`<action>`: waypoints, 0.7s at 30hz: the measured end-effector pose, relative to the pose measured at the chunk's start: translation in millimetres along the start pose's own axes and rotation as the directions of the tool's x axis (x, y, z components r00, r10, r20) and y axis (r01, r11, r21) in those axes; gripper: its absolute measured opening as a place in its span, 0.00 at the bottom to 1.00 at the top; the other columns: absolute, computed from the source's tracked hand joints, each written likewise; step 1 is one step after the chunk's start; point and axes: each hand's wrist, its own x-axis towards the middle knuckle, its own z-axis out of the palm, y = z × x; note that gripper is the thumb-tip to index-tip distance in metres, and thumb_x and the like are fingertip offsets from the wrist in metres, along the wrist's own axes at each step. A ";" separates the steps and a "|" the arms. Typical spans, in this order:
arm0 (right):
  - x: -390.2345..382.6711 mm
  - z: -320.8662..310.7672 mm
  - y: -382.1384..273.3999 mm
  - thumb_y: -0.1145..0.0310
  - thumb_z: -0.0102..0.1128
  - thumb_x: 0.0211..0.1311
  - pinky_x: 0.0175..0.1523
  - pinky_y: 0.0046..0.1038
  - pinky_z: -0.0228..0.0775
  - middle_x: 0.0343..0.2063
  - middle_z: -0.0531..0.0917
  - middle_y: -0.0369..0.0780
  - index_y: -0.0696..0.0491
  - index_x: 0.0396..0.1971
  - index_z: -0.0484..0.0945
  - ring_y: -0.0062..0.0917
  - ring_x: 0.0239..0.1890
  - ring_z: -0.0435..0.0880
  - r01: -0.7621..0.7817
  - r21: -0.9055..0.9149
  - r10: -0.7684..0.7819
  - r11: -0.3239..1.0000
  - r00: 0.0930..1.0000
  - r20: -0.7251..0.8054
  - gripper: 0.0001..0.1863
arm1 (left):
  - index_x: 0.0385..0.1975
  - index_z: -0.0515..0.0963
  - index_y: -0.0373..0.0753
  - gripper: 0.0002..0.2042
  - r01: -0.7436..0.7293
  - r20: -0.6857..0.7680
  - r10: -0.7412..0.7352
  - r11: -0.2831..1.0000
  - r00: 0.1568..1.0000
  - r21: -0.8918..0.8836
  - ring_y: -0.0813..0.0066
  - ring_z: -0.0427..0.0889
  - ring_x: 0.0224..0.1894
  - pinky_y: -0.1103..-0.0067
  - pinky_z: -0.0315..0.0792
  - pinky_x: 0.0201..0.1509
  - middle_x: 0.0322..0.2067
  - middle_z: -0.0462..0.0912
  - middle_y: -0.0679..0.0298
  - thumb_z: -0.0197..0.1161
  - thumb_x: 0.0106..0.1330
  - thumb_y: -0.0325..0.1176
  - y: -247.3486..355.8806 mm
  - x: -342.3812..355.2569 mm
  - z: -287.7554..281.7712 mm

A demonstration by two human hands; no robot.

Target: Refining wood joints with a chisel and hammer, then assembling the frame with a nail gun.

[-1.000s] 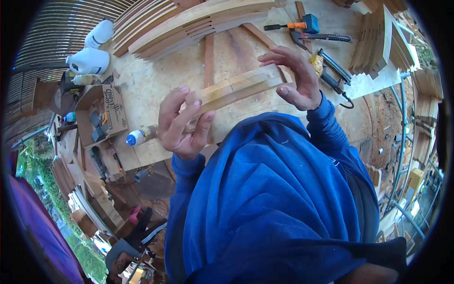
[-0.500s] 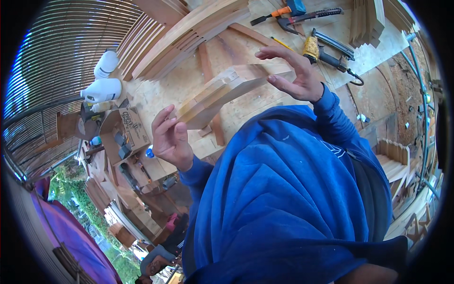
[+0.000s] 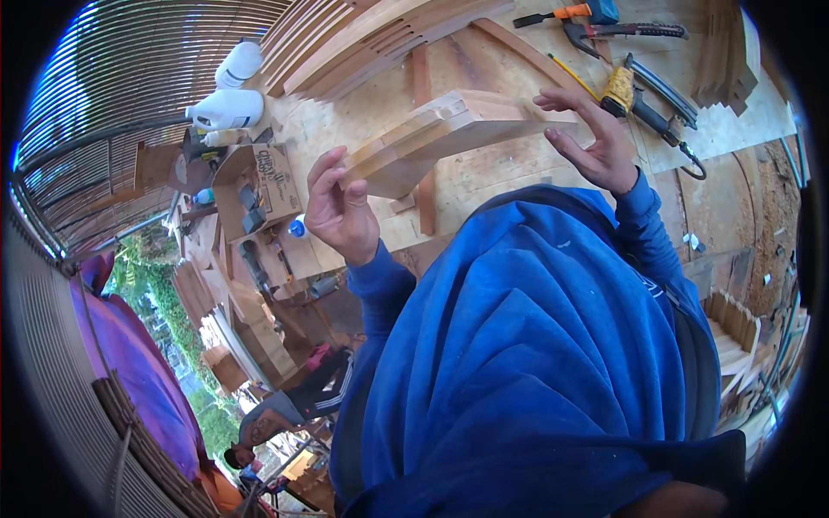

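I see the stack of wooden boards (image 3: 449, 138) lifted up over the plywood workbench (image 3: 328, 129), a bit above the middle of the picture. My left hand (image 3: 341, 207) is at 9 o'clock from the stack, fingers curled around its near end and holding it. My right hand (image 3: 596, 138) is at 3 o'clock from it, open wide with fingers spread, fingertips just touching its far end. White plastic jugs (image 3: 229, 108) sit at 10 o'clock. A yellow-handled tool (image 3: 635, 99) lies at 2 o'clock.
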 end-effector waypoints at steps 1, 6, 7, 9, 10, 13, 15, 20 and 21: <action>-0.7 0.6 -1.0 0.73 0.62 0.64 0.60 0.30 0.70 0.52 0.81 0.43 0.59 0.58 0.73 0.28 0.53 0.81 0.017 -0.011 -0.017 1.000 1.000 0.006 0.22 | 0.41 0.79 0.33 0.13 0.002 0.001 -0.002 1.000 1.000 0.004 0.61 0.77 0.57 0.71 0.69 0.63 0.54 0.78 0.47 0.72 0.60 0.29 -0.1 -0.9 -2.0; -9.0 1.8 1.3 0.74 0.62 0.64 0.58 0.29 0.71 0.50 0.82 0.42 0.59 0.56 0.75 0.28 0.51 0.81 0.012 0.004 -0.012 1.000 1.000 -0.004 0.20 | 0.36 0.79 0.35 0.10 -0.093 0.077 0.086 0.991 0.993 0.092 0.53 0.78 0.58 0.68 0.72 0.63 0.57 0.77 0.44 0.72 0.57 0.22 -0.3 1.2 -10.5; -9.8 1.0 2.0 0.74 0.62 0.64 0.58 0.29 0.72 0.49 0.82 0.42 0.59 0.55 0.75 0.28 0.51 0.81 0.010 0.005 -0.010 1.000 1.000 -0.006 0.20 | 0.36 0.79 0.35 0.10 -0.097 0.081 0.089 0.991 0.993 0.089 0.53 0.78 0.58 0.68 0.72 0.63 0.57 0.77 0.44 0.72 0.57 0.22 1.5 1.9 -10.6; -12.2 -1.5 5.3 0.74 0.62 0.64 0.58 0.28 0.72 0.49 0.82 0.42 0.59 0.54 0.76 0.29 0.51 0.81 -0.003 -0.005 0.003 1.000 1.000 -0.003 0.19 | 0.36 0.78 0.34 0.10 -0.022 0.093 0.016 0.998 0.996 0.059 0.52 0.77 0.59 0.66 0.70 0.65 0.56 0.77 0.43 0.72 0.59 0.24 8.0 3.5 -10.5; -13.5 -2.8 7.4 0.74 0.62 0.64 0.58 0.28 0.72 0.49 0.82 0.43 0.59 0.54 0.76 0.29 0.51 0.81 -0.019 -0.013 0.019 1.000 1.000 0.005 0.18 | 0.36 0.78 0.34 0.10 -0.026 0.100 0.021 0.998 0.995 0.054 0.52 0.77 0.59 0.66 0.70 0.65 0.56 0.77 0.43 0.72 0.59 0.24 10.4 6.2 -9.7; -21.0 -5.3 12.2 0.74 0.62 0.64 0.58 0.29 0.71 0.48 0.82 0.43 0.58 0.52 0.78 0.30 0.51 0.81 -0.067 -0.054 0.069 0.996 0.997 0.032 0.16 | 0.42 0.75 0.30 0.10 0.071 0.111 -0.064 0.996 0.992 -0.059 0.54 0.76 0.59 0.64 0.64 0.68 0.53 0.77 0.39 0.62 0.61 0.21 17.1 13.0 -5.2; -25.0 -4.0 16.9 0.74 0.62 0.65 0.58 0.29 0.71 0.48 0.82 0.43 0.58 0.51 0.78 0.31 0.52 0.81 -0.067 -0.062 0.069 0.996 0.997 0.030 0.15 | 0.42 0.74 0.30 0.11 0.164 0.102 -0.161 0.986 0.982 -0.022 0.54 0.77 0.58 0.64 0.65 0.68 0.53 0.77 0.39 0.59 0.60 0.20 24.3 17.3 -7.3; -24.5 -2.2 26.7 0.71 0.61 0.64 0.55 0.34 0.73 0.45 0.82 0.45 0.55 0.49 0.78 0.38 0.49 0.81 -0.017 -0.132 0.021 0.991 0.999 0.033 0.14 | 0.42 0.73 0.29 0.12 0.335 0.085 -0.333 0.942 0.939 -0.008 0.56 0.78 0.56 0.66 0.66 0.66 0.50 0.79 0.40 0.54 0.57 0.19 31.8 23.7 -2.6; -24.1 -3.0 27.2 0.71 0.61 0.64 0.55 0.34 0.73 0.45 0.82 0.45 0.55 0.49 0.78 0.38 0.49 0.81 -0.022 -0.136 0.025 0.990 0.999 0.027 0.14 | 0.41 0.73 0.29 0.11 0.339 0.055 -0.337 0.940 0.940 -0.031 0.56 0.78 0.55 0.66 0.66 0.67 0.49 0.79 0.40 0.53 0.58 0.20 27.8 22.5 -0.8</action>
